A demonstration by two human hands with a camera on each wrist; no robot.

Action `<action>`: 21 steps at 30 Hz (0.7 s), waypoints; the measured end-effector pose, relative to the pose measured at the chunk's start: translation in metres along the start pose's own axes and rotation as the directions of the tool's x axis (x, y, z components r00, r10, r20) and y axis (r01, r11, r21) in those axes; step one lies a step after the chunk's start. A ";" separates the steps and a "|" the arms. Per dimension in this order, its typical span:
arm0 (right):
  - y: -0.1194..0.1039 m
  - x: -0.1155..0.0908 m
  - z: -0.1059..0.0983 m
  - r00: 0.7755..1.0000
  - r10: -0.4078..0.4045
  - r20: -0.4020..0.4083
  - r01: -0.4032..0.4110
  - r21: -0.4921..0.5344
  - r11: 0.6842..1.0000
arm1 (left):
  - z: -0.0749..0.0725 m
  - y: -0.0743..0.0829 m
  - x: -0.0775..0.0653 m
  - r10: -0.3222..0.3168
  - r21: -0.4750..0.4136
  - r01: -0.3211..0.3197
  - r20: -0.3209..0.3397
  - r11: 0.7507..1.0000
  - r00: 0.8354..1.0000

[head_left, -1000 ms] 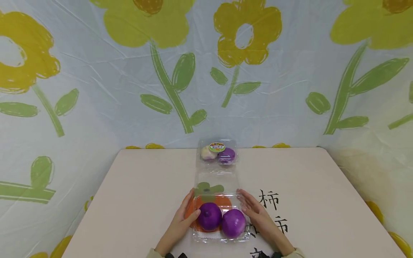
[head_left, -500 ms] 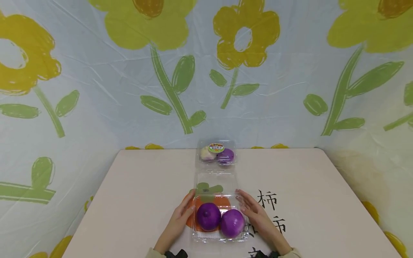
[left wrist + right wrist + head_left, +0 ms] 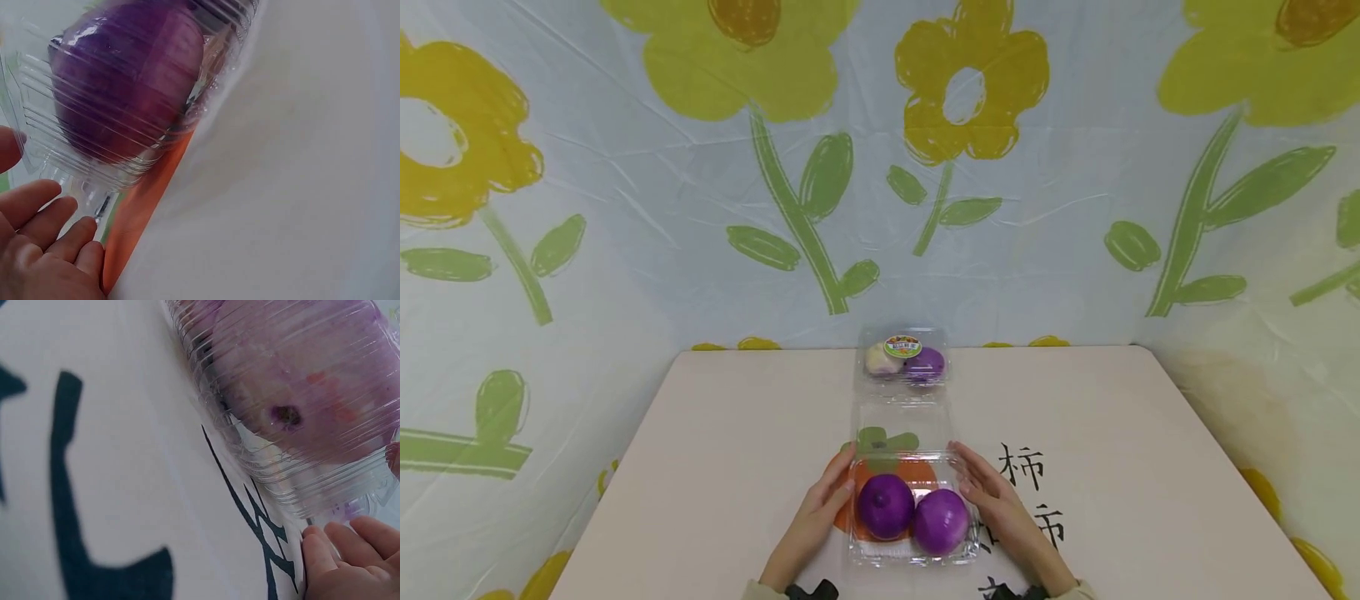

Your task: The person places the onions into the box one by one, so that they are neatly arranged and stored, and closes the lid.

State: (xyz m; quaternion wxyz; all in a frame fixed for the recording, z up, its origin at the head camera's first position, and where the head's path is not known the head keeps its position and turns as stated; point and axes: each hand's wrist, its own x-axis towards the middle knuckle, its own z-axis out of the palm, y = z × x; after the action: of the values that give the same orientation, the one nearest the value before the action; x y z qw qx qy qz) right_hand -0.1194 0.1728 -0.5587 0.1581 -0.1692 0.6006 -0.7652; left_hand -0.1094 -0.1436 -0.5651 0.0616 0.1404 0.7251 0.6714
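Note:
A clear plastic clamshell box [image 3: 916,557] lies on the table in the head view, its lid [image 3: 901,417] folded back behind it. Inside sit two purple onions side by side: a darker one [image 3: 886,507] at left, a lighter one [image 3: 941,522] at right. My left hand [image 3: 811,521] lies along the box's left side, fingers extended; its thumb [image 3: 9,149] is at the rim in the left wrist view. On the other side my right hand [image 3: 1003,512] flanks the box, thumb near the rim. Fingers [image 3: 325,550] are loosely bent beside the wall in the right wrist view.
Behind the lid, near the table's far edge, stands a closed clear box [image 3: 865,379] with a label [image 3: 902,347], holding a whitish and a purple onion. The pale table [image 3: 722,467] bears a printed orange fruit and black characters [image 3: 1022,467]. A flower-patterned cloth [image 3: 1037,275] hangs behind.
My left thumb has drawn back from over the rim, beside the darker onion, to the box's left edge. The box and onions stay in place; the head view shifts slightly.

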 end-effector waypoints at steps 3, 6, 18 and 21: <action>0.000 -0.001 -0.001 1.000 -0.007 0.001 0.007 -0.002 1.000 | 0.000 -0.001 0.000 0.021 -0.016 -0.021 0.006 1.000 1.000; 0.000 -0.001 -0.001 1.000 -0.015 0.001 0.015 -0.002 1.000 | 0.000 -0.002 0.000 0.037 -0.052 -0.036 0.012 0.998 0.999; -0.001 -0.003 0.000 1.000 -0.026 -0.009 0.026 0.021 0.999 | -0.002 -0.006 -0.001 0.125 -0.169 -0.121 0.015 0.978 0.992; -0.001 -0.004 0.000 0.999 -0.031 -0.010 0.032 0.030 0.999 | -0.002 -0.006 -0.001 0.140 -0.202 -0.135 0.011 0.970 0.990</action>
State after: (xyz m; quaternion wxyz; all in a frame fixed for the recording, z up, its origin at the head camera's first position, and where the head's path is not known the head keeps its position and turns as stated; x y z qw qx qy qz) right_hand -0.1164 0.1750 -0.5576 0.1457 -0.1727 0.5872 -0.7773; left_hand -0.1101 -0.1462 -0.5707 0.0377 0.1918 0.6414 0.7419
